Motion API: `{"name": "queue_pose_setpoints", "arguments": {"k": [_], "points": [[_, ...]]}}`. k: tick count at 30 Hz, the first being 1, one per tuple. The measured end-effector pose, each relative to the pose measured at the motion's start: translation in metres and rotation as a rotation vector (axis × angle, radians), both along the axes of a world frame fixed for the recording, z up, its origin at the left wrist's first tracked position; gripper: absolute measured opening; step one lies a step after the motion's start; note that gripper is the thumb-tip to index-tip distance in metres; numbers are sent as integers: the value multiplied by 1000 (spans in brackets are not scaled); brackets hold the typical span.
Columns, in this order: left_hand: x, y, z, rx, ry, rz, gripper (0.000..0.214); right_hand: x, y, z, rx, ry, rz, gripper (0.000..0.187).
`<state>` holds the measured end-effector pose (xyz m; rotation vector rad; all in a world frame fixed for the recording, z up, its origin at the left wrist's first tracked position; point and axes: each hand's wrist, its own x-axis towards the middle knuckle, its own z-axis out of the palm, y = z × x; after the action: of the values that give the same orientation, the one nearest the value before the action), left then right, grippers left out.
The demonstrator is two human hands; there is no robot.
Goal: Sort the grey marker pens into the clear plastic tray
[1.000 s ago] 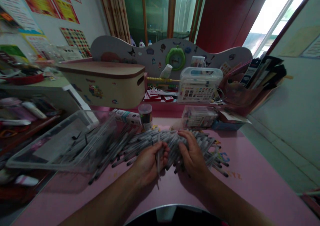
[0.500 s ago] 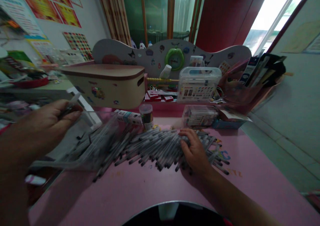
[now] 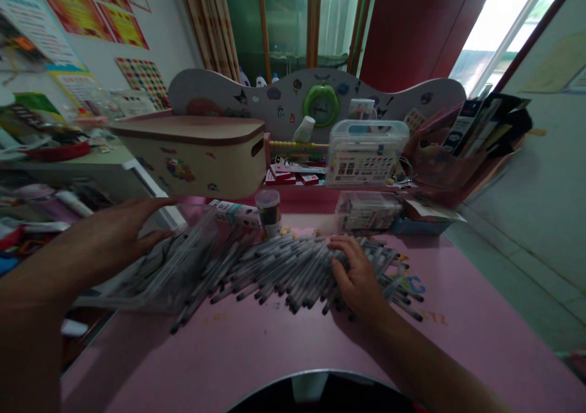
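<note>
Many clear-barrelled pens with dark tips (image 3: pixel 279 272) lie side by side in a wide heap on the pink table. My right hand (image 3: pixel 359 276) rests on the heap's right part, thumb and fingers apart and lightly bent over the barrels. To the left, a clear plastic bin (image 3: pixel 151 294) holds more pens and dark, thin pieces. My left hand (image 3: pixel 123 233) is over this bin, its fingers stretched out and the thumb apart; nothing shows between them, though it is somewhat blurred. Several pens (image 3: pixel 196 294) lie slanted between the bin and the heap.
Behind the heap stand a lidded tub (image 3: pixel 268 211), a small carton (image 3: pixel 235 213) and a clear box of pens (image 3: pixel 368 211). A large cream storage box (image 3: pixel 196 163) and a clear carry case (image 3: pixel 366 157) sit on the shelf. The pink table (image 3: pixel 284 346) extends toward me.
My left hand has opened from a pinch on something small and thin, which no longer shows in it, and has moved slightly right over the bin. My right hand stays on the pens.
</note>
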<state>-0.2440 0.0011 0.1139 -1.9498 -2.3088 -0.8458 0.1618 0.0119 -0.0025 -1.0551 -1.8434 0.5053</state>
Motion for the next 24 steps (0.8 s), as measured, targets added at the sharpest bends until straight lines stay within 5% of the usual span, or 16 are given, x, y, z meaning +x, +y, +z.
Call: {"name": "queue_pose_setpoints", "arguments": {"k": [4,7,9,15,18,24], "points": [[18,-3,9,-56,406,-82,60,0,0,-1,10,-5,3,28],[50,-11,16,73,463,-60,55,0,0,-1,18,-12,5,26],[77,-18,12,66,412,-155,47,0,0,-2,24,-14,10,25],[134,-22,-40,-415,444,-442,32,-1,-1,-4,19,-25,20,25],[141,-16,-61,-505,512,-406,29,-1,-2,-4,21,-24,22,25],[143,-9,-69,-533,470,-392,19,-3,-2,-5,5,-13,40,25]]}}
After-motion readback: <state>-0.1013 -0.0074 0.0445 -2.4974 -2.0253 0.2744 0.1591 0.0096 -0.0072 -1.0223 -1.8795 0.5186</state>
